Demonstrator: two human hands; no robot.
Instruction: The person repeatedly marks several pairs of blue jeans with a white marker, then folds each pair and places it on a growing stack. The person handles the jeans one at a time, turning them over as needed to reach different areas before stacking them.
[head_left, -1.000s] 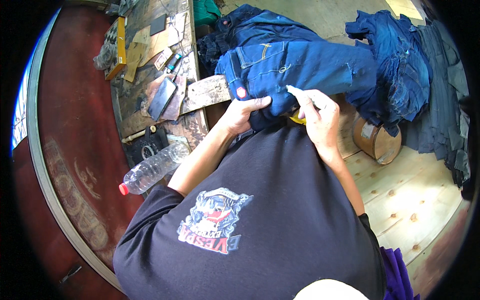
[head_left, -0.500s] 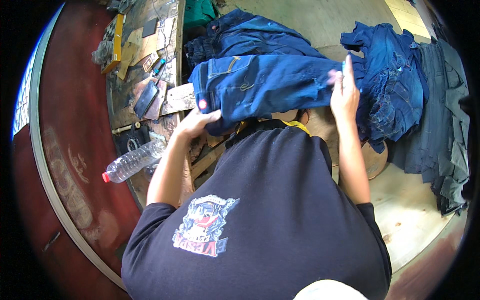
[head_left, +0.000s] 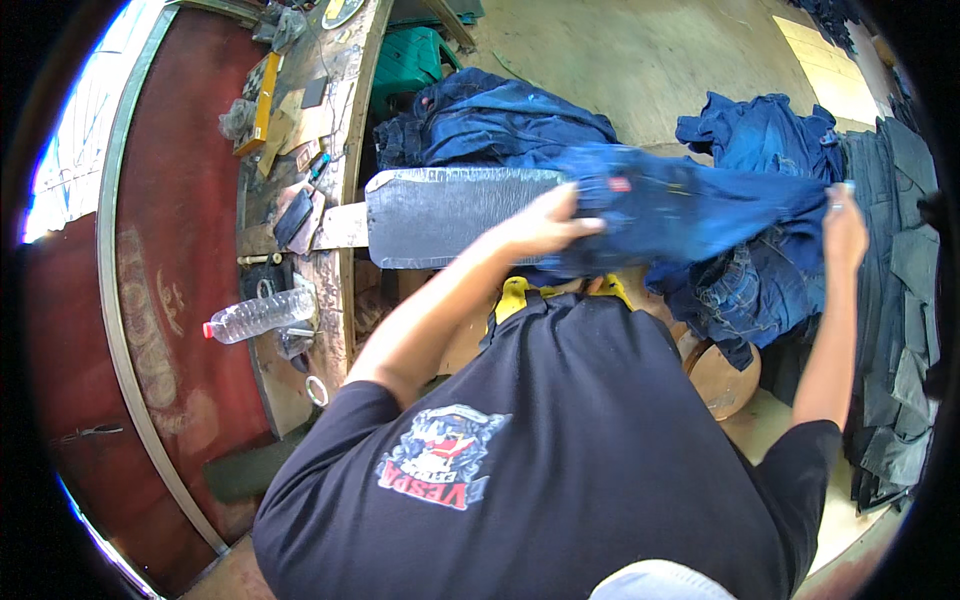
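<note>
A pair of blue jeans (head_left: 690,205) is held stretched at one o'clock: one end is gripped by the left hand (head_left: 540,225), the other is pinched by the right hand (head_left: 843,228), beside a grey board (head_left: 450,215).

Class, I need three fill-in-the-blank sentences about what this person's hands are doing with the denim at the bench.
1. The left hand and right hand both hold the dark blue denim ____.
2. The grey flat paddle-shaped board lies to the person's ____ of the garment.
3. The clear plastic bottle has a ____ cap.

Missing words: jeans; left; red
</note>
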